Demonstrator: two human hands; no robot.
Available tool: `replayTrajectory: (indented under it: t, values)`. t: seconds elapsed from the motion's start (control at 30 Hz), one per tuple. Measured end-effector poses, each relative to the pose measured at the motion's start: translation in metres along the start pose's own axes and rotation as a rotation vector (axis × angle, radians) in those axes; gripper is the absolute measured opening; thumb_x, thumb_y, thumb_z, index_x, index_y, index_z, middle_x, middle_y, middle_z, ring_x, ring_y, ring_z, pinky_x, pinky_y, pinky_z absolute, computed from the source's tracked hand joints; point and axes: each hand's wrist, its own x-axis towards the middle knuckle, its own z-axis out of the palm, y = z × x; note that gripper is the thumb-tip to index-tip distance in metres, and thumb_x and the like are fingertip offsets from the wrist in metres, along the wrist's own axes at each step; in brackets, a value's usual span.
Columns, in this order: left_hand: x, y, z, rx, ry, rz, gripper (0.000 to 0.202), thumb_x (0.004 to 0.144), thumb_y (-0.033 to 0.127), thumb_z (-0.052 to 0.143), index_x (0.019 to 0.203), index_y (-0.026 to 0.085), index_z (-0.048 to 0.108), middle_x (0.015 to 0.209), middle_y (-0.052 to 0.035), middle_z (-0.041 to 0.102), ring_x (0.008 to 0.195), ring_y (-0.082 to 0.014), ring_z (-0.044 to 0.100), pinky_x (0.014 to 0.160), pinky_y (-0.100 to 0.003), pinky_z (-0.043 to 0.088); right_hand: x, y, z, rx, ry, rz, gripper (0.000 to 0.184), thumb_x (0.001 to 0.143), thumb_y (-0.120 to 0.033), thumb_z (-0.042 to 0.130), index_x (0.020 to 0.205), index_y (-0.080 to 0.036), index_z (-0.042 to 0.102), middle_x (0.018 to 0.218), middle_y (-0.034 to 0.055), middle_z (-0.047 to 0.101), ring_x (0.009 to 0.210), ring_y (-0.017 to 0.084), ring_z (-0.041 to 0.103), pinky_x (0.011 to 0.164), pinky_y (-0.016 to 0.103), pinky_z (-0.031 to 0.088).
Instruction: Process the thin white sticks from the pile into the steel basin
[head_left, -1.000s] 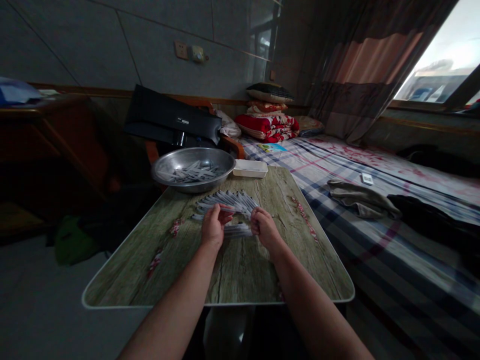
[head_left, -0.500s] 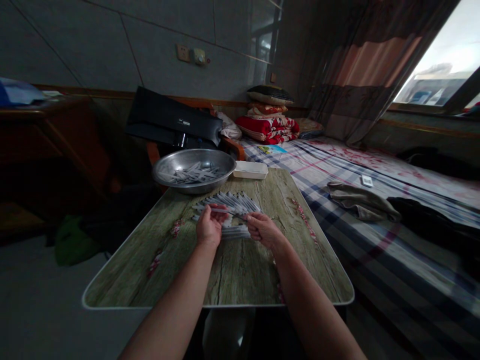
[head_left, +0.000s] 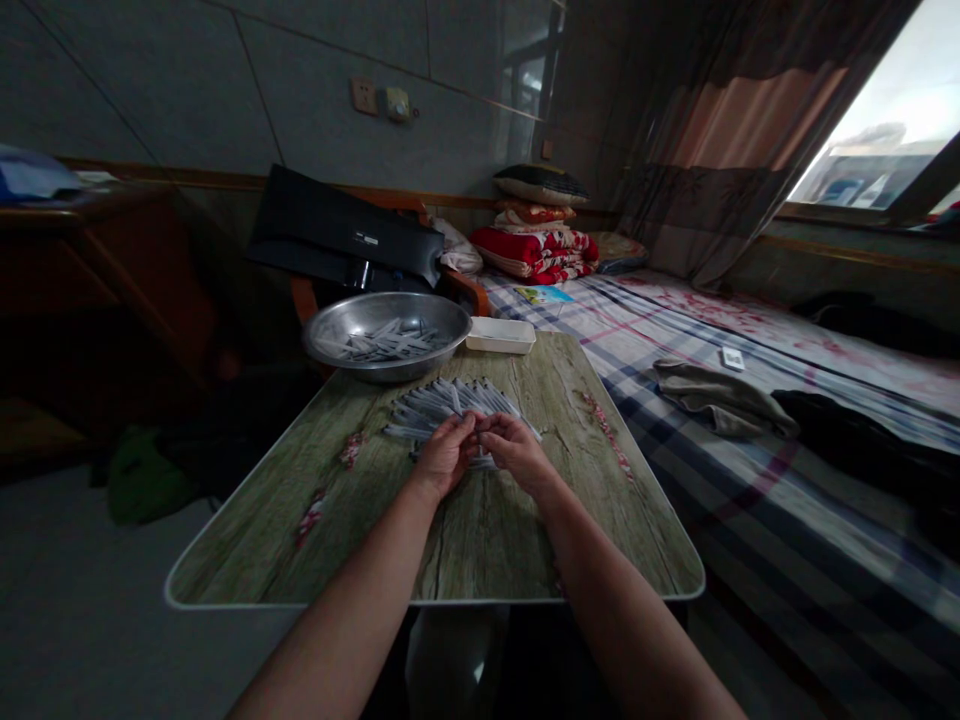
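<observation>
A fan-shaped pile of thin grey-white sticks lies on a wood-patterned folding table. My left hand and my right hand meet fingertip to fingertip at the near edge of the pile, fingers pinched together on one of the sticks. A metal bowl with more such sticks stands at the table's far left.
A shallow white tray sits beside the bowl. A dark monitor leans on a chair behind. To the right lies a checked bed with folded blankets, a brownish cloth and dark clothing.
Both hands came together from apart; a second ago they held a stick stretched between them, now the fingertips meet over the pile's near edge.
</observation>
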Motion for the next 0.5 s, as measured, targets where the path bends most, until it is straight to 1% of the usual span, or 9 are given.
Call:
replayTrajectory:
  t: [0.03, 0.1, 0.17, 0.2, 0.27, 0.33, 0.4, 0.5]
  values:
    - [0.000, -0.001, 0.001, 0.001, 0.015, 0.021, 0.024, 0.072, 0.027, 0.085, 0.079, 0.014, 0.066, 0.076, -0.0009, 0.067, 0.058, -0.0079, 0.056, 0.050, -0.018, 0.043, 0.001, 0.002, 0.000, -0.080, 0.019, -0.026, 0.027, 0.074, -0.042, 0.073, 0.085, -0.021, 0.059, 0.071, -0.0010, 0.063, 0.052, 0.010, 0.046, 0.046, 0.021, 0.030]
    - [0.002, 0.002, -0.001, -0.039, 0.054, 0.075, 0.024, 0.077, 0.030, 0.082, 0.073, 0.015, 0.063, 0.070, 0.0000, 0.064, 0.055, -0.0076, 0.054, 0.050, -0.018, 0.042, 0.004, 0.004, -0.002, -0.307, 0.119, -0.093, 0.020, 0.081, -0.040, 0.065, 0.085, -0.021, 0.063, 0.073, 0.0008, 0.064, 0.062, 0.014, 0.054, 0.055, 0.024, 0.038]
    - [0.005, 0.007, -0.004, -0.111, 0.089, 0.094, 0.024, 0.083, 0.031, 0.077, 0.072, 0.016, 0.061, 0.064, 0.0016, 0.060, 0.052, -0.0077, 0.051, 0.048, -0.019, 0.040, 0.005, 0.004, -0.006, -0.622, 0.235, -0.152, 0.015, 0.087, -0.032, 0.059, 0.086, -0.021, 0.068, 0.077, 0.0022, 0.067, 0.072, 0.017, 0.059, 0.067, 0.027, 0.045]
    - [0.006, 0.009, -0.006, -0.147, 0.103, 0.086, 0.024, 0.085, 0.031, 0.075, 0.072, 0.016, 0.061, 0.060, 0.0024, 0.057, 0.051, -0.0082, 0.050, 0.047, -0.019, 0.039, 0.005, 0.004, -0.008, -0.782, 0.258, -0.168, 0.015, 0.088, -0.028, 0.058, 0.088, -0.021, 0.070, 0.083, 0.0033, 0.069, 0.079, 0.019, 0.061, 0.073, 0.028, 0.046]
    - [0.007, 0.013, -0.007, -0.201, 0.120, 0.065, 0.023, 0.088, 0.031, 0.071, 0.073, 0.017, 0.061, 0.055, 0.0038, 0.051, 0.050, -0.0091, 0.049, 0.048, -0.020, 0.041, 0.005, 0.002, -0.008, -1.056, 0.213, -0.162, 0.021, 0.091, -0.022, 0.054, 0.096, -0.023, 0.075, 0.099, 0.0057, 0.072, 0.093, 0.020, 0.063, 0.083, 0.029, 0.046]
    - [0.005, 0.016, -0.005, -0.229, 0.123, 0.043, 0.023, 0.091, 0.030, 0.067, 0.074, 0.017, 0.061, 0.053, 0.0044, 0.048, 0.049, -0.0096, 0.049, 0.050, -0.021, 0.045, 0.004, 0.001, -0.005, -1.250, 0.117, -0.119, 0.029, 0.095, -0.021, 0.050, 0.104, -0.025, 0.077, 0.110, 0.0072, 0.071, 0.101, 0.021, 0.063, 0.086, 0.029, 0.045]
    - [0.003, 0.017, -0.002, -0.256, 0.138, 0.009, 0.021, 0.093, 0.027, 0.063, 0.075, 0.017, 0.062, 0.054, 0.0035, 0.051, 0.049, -0.0102, 0.052, 0.051, -0.022, 0.048, 0.004, -0.001, 0.000, -1.389, 0.049, -0.070, 0.033, 0.098, -0.023, 0.047, 0.109, -0.027, 0.078, 0.112, 0.0079, 0.070, 0.103, 0.021, 0.063, 0.084, 0.029, 0.046]
    - [0.000, 0.017, 0.001, -0.305, 0.201, -0.055, 0.018, 0.095, 0.020, 0.057, 0.078, 0.017, 0.062, 0.061, 0.0007, 0.060, 0.053, -0.0115, 0.059, 0.049, -0.022, 0.049, 0.005, -0.002, 0.005, -1.521, -0.001, -0.040, 0.033, 0.099, -0.024, 0.047, 0.109, -0.028, 0.078, 0.112, 0.0079, 0.070, 0.104, 0.022, 0.062, 0.083, 0.030, 0.046]
